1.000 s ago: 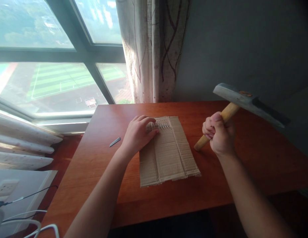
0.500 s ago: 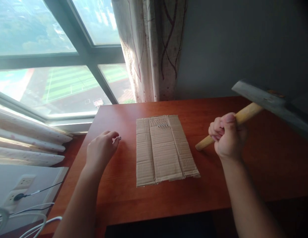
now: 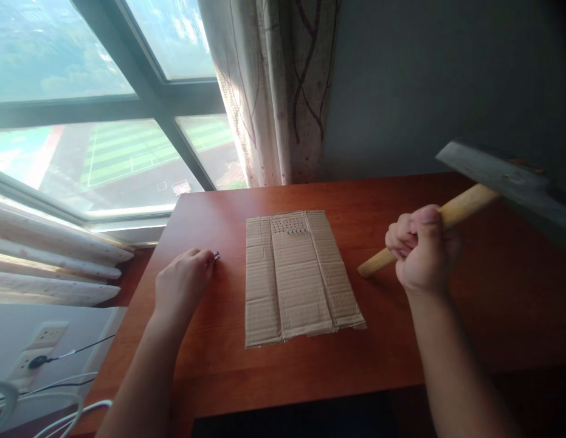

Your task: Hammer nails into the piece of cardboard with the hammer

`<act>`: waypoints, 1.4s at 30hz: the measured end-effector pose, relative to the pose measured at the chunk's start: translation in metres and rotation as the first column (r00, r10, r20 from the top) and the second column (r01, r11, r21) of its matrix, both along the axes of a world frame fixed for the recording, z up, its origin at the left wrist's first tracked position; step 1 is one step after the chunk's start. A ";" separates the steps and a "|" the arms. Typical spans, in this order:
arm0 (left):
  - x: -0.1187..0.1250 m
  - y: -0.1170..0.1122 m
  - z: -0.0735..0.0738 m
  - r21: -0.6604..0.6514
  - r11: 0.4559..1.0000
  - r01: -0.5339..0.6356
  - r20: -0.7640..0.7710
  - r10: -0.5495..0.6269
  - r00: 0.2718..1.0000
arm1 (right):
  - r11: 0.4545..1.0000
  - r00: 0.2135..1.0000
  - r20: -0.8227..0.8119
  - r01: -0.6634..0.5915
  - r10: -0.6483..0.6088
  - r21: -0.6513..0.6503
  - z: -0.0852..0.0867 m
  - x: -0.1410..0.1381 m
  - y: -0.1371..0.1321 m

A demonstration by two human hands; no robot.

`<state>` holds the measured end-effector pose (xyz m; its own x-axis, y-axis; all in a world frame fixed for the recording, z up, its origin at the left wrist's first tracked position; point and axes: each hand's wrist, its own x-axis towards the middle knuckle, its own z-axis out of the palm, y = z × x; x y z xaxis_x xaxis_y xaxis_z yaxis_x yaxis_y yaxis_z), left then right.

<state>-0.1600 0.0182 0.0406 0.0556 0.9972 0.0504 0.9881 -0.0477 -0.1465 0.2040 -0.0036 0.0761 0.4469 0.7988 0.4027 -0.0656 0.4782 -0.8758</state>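
Observation:
My right hand [image 3: 422, 249] is wrapped around the wooden handle of a hammer [image 3: 469, 204], holding it tilted, with its grey metal head up at the right and slightly blurred. To the left, my left hand [image 3: 185, 280] pinches small shiny metal nails [image 3: 216, 256] between its fingertips, above the table and left of the cardboard. Between the hands a flat sheet of creased brown cardboard [image 3: 303, 286] lies on the table. Near its far edge is a grid of small dark dots [image 3: 287, 224], and a short row of silvery nails [image 3: 296, 231] sits along the grid's near side.
The reddish-brown wooden table [image 3: 219, 365] reaches to a grey wall [image 3: 424, 91] at the back. Window panes and a patterned curtain [image 3: 273, 91] stand behind its left part. At lower left are a wall socket [image 3: 48, 334] with a plug and white cables [image 3: 77, 420].
My left fingers have closed together and turned, with the metal nails still in their tips. The hammer has shifted slightly up and to the right in my right hand.

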 end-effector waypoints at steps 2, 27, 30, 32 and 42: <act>-0.001 0.000 -0.001 -0.021 1.000 -0.004 -0.006 0.004 1.000 | 1.000 1.000 -0.013 -0.002 0.002 0.001 0.000 0.001 0.000; 0.106 0.050 0.023 0.354 0.902 0.249 0.827 -0.426 0.366 | 0.997 0.997 -0.067 -0.031 0.036 0.078 -0.003 0.004 0.002; 0.105 0.048 0.019 0.360 0.901 0.242 0.810 -0.431 0.397 | 0.997 0.997 -0.070 -0.025 0.031 0.075 -0.004 0.006 0.002; 0.103 0.046 0.019 0.366 0.899 0.240 0.808 -0.435 0.398 | 0.998 0.997 -0.077 -0.015 0.020 0.063 -0.004 0.007 0.002; 0.103 0.043 0.019 0.387 0.885 0.257 0.793 -0.462 0.397 | 0.999 0.991 -0.130 0.025 -0.020 0.036 -0.001 0.011 0.000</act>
<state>-0.0566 0.0613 0.0594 0.2337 0.8598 0.4540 0.5090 -0.5060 0.6963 0.2151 -0.0038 0.0752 0.5148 0.7733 0.3701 -0.1659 0.5134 -0.8420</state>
